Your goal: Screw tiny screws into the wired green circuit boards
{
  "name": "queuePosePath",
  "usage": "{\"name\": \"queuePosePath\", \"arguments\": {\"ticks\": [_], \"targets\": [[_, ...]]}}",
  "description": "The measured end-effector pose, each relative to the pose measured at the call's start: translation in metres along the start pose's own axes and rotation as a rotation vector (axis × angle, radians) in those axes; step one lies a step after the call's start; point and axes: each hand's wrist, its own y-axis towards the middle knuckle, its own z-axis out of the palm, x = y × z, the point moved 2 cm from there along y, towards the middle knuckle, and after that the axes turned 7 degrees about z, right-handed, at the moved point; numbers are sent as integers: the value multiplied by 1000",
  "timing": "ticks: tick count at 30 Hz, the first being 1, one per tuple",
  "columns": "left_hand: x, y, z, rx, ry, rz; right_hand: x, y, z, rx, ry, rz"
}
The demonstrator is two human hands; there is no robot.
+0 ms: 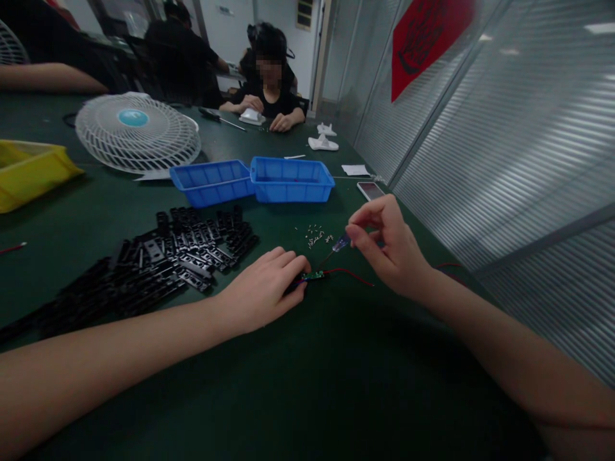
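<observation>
My left hand (270, 286) rests on the table with thumb and fingers closed around one end of a small green circuit board (314, 276). A red wire (353, 275) runs from the board toward the right. In my right hand (387, 246) a small screwdriver (341, 242) with a clear bluish handle is pinched between thumb and fingers. Its thin shaft slants down and left to the board; I cannot tell whether the tip touches. Just beyond the board lie several tiny screws (316, 238). What sits under my left fingers is partly hidden.
Left of my hands spreads a heap of black plastic parts (192, 246). Two blue bins (292, 180) stand beyond, with a white fan grille (139, 131) and a yellow bin (33, 173) farther left. A phone (370, 191) lies by the glass partition. Across the table a person (271, 96) handles white pieces.
</observation>
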Motion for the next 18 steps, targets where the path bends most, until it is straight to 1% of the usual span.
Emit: {"name": "queuePosePath", "arguments": {"ticks": [3, 8, 11, 14, 18], "targets": [[0, 0, 0, -2, -1, -4, -3, 1, -2, -13, -27, -17], [0, 0, 0, -2, -4, -6, -2, 6, -6, 17, -4, -7], [-1, 0, 0, -7, -5, -9, 2, 8, -8, 45, -31, -11], [-1, 0, -1, -6, -11, -16, 3, 9, -10, 63, -140, -8], [-1, 0, -1, -9, 13, -15, 2, 9, -10, 84, -391, -2]]}}
